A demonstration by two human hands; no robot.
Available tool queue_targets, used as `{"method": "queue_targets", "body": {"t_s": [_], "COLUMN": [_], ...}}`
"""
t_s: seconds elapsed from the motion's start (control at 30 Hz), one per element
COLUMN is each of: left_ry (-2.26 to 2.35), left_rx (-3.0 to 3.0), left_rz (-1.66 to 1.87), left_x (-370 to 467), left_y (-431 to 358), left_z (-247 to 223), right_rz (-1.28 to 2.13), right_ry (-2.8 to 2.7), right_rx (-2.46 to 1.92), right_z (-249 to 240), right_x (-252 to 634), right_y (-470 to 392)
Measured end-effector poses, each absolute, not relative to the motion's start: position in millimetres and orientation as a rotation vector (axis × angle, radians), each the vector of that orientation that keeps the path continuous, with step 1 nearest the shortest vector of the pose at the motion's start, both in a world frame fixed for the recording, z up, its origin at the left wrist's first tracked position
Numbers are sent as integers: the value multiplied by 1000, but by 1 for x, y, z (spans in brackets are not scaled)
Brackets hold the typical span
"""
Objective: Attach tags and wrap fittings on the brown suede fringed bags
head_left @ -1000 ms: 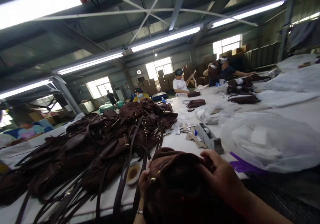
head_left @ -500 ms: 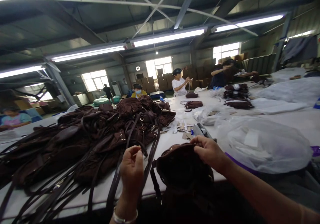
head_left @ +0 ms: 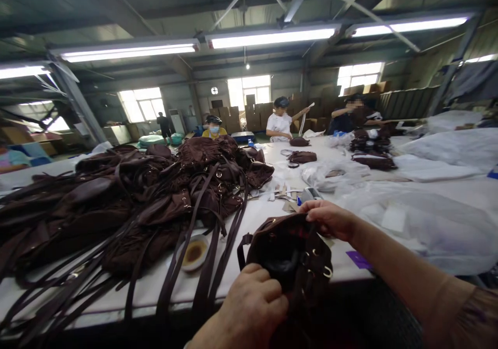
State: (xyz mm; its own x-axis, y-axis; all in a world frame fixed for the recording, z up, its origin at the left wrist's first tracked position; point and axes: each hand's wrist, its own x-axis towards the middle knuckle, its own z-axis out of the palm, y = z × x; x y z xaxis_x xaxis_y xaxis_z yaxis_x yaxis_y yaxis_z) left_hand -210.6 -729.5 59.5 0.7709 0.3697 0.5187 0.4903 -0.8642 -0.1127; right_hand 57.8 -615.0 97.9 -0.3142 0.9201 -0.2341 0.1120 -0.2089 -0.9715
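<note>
A dark brown bag (head_left: 317,255) with metal rings hangs at the table's near edge, its mouth open toward me and its dark lining showing. My right hand (head_left: 329,218) pinches the far rim of the bag. Over the near rim, my left hand (head_left: 254,299) is curled closed against the bag; its fingertips are hidden from view. A short strap loop (head_left: 243,248) sticks out at the bag's left side. Left of the bag, a large pile of similar brown bags (head_left: 155,198) covers the table, with long straps (head_left: 202,271) trailing over the front edge.
A white dish (head_left: 193,269) with brown liquid sits among the straps. Beyond the bag lie paper tags (head_left: 282,192) and a grey tape dispenser (head_left: 311,195). Clear plastic bags (head_left: 428,219) and a purple piece (head_left: 358,260) lie right. Several co-workers, one in white (head_left: 279,123), are across the table.
My left hand has moved from beside the pile, right and down onto the bag's near rim. The bag has tilted, showing its rings and lining. The view has shifted slightly, and the dish is now uncovered.
</note>
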Motion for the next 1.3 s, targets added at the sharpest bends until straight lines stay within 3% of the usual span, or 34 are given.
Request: {"method": "queue_targets", "body": {"t_s": [0.1,0.27,0.4,0.53,0.63,0.77,1.03,1.3], "left_ry": [-728,-885,-879,-824,-793,-881,-1909,-1956], "left_rx": [-2715,-2600,-2545,-2530,-2530,-2637,-2752,-2611], "left_rz": [-801,-883,-934,-934,-881,-837,-620,-145], "left_x": [-205,-193,-187,-176,-170,-176,-184,-174], "left_y": [-730,-722,-717,-719,-720,-721,-718,-689], "left_z": [69,67,68,60,49,45,98,101], "right_rz": [1209,88,-16,-143,-42,296,1137,1379], "right_ry": [-1577,-1990,-2550,-2767,-2750,-2608,-2038,-1648], "right_rx": [-1437,-1214,-1086,-1546,-1739,-1615,-1021,-796], "right_z": [98,121,122,105,101,105,93,71], "right_x": [55,43,30,14,12,29,58,78], "right_y": [-611,-648,-684,-688,-679,-666,-659,-667]}}
